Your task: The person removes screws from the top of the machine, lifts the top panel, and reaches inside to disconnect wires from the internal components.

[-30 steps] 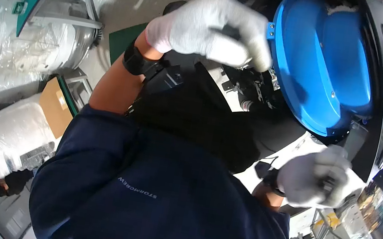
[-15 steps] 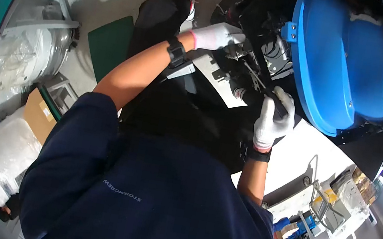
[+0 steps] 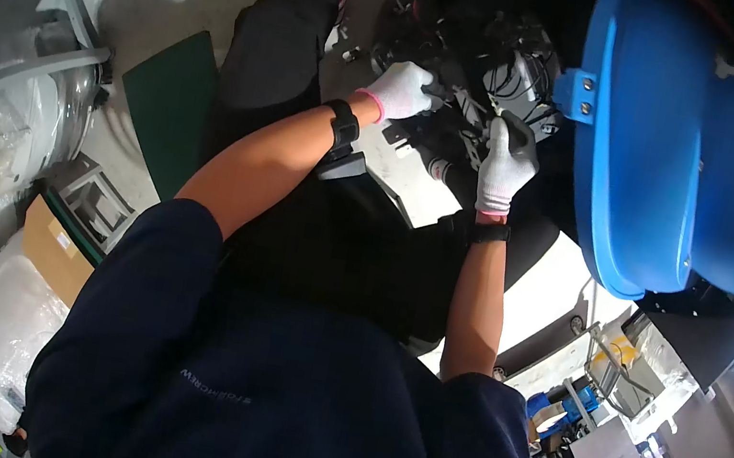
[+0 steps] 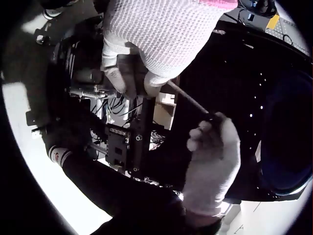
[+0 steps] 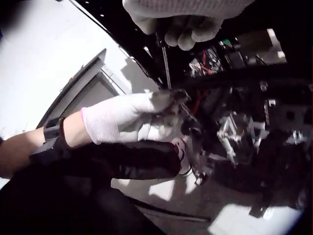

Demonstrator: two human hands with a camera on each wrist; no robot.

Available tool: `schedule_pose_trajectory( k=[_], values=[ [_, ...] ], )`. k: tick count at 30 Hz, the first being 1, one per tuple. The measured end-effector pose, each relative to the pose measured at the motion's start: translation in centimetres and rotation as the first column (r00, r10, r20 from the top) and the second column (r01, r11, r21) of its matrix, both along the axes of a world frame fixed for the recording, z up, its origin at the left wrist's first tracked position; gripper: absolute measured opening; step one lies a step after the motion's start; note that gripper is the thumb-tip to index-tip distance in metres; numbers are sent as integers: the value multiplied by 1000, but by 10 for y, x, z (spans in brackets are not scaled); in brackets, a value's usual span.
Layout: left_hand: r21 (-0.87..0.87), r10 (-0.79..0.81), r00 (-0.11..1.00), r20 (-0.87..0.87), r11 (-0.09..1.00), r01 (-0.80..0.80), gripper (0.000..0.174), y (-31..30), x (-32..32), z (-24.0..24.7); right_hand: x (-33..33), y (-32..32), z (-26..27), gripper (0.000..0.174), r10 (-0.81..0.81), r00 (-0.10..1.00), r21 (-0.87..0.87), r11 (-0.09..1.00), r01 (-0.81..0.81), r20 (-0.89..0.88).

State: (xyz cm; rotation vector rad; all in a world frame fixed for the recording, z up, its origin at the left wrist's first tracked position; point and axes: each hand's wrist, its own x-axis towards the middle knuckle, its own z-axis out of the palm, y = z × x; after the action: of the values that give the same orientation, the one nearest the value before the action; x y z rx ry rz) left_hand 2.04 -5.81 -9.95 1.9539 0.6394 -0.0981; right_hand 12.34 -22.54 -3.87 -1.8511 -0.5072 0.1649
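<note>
My right hand [image 3: 505, 170], in a white knit glove, grips the dark handle of a screwdriver [image 4: 188, 97]. Its thin metal shaft runs across to my left hand [image 3: 401, 92], also gloved in white. There the left fingers curl together around the shaft's far end, at a small dark part [image 5: 181, 95] mostly hidden by the fingertips. Both hands are over a dark machine frame holding metal brackets [image 5: 230, 132] and loose wires [image 4: 116, 105]. A large blue moulded shell [image 3: 642, 149] stands to the right of the hands in the head view.
A bolted blue hinge tab [image 3: 576, 94] juts from the shell toward the right hand. A dark green board [image 3: 169, 109] lies on the floor at left. Farther left are a cardboard box [image 3: 58, 250] and a plastic-wrapped bundle [image 3: 5, 333]. A metal-framed cart [image 3: 624, 374] stands at right.
Both hands have gone from raised and apart down into the machine. The right hand has brought the screwdriver in toward the left, and the hands are now closer together. The head view has shifted.
</note>
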Motion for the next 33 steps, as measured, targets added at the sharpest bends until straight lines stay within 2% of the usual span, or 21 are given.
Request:
schedule_pose_trajectory(
  k=[1,3,4,5,6,7,8,9,11,13,16,18,21,25,27,28,29,30,31,33],
  values=[
    [2,4,1000,9,1000,-5,24,-3,1,2,5,-1,3,15,-36,998,-43,998,34,-52],
    [-167,172,973,154,975,-146,22,-5,3,-11,14,2,12,16,107,983,-161,984,-83,150],
    [-192,148,974,170,975,-115,20,-4,5,-20,10,8,21,16,-41,974,-30,999,35,-221],
    [-186,157,973,171,975,-125,20,-5,7,-22,12,10,23,16,-30,975,-24,999,26,-222],
    [-528,287,950,125,830,-181,20,-7,9,-25,12,11,23,16,-31,952,9,999,36,-305],
    [-796,389,921,37,569,-208,19,-8,9,-29,12,11,23,16,-32,921,40,998,51,-388],
    [-807,387,922,16,550,-217,19,-5,6,-20,12,13,24,13,-8,906,70,997,41,-424],
    [-855,415,908,-58,448,-260,17,-4,6,-14,11,13,25,13,-10,903,72,996,45,-429],
    [-932,401,914,-65,304,-199,17,0,5,-12,5,11,29,12,25,925,105,994,16,-378],
    [-960,396,917,-55,232,-158,20,0,4,-10,5,7,28,11,7,933,103,994,32,-360],
    [-963,390,919,-55,222,-151,22,0,3,-1,14,-1,8,11,70,968,132,991,-38,-242],
    [-968,412,906,-97,171,-181,20,0,3,-1,15,-1,8,11,68,968,112,993,-42,-240],
    [-978,449,889,-93,128,-167,22,0,3,-4,7,6,23,10,40,946,109,994,-4,-322],
    [-968,434,896,-97,167,-186,24,2,3,-5,8,7,23,9,43,928,114,993,-1,-370],
    [-945,373,924,-91,261,-198,24,3,2,-5,9,7,22,9,32,916,116,993,15,-401],
    [-945,374,923,-94,259,-201,24,3,2,-6,10,7,22,10,18,910,90,996,22,-415],
    [-923,359,930,-83,323,-207,23,2,3,-6,11,7,22,10,2,904,64,998,28,-428],
    [-898,342,937,-73,387,-211,22,3,2,-6,14,6,17,12,26,908,68,998,3,-418],
    [-897,346,935,-76,385,-216,22,3,1,-7,18,4,8,12,30,907,67,998,-1,-420],
    [-849,315,949,-13,498,-177,20,4,-1,-8,23,3,-1,14,71,911,62,997,-51,-405]
  ],
)
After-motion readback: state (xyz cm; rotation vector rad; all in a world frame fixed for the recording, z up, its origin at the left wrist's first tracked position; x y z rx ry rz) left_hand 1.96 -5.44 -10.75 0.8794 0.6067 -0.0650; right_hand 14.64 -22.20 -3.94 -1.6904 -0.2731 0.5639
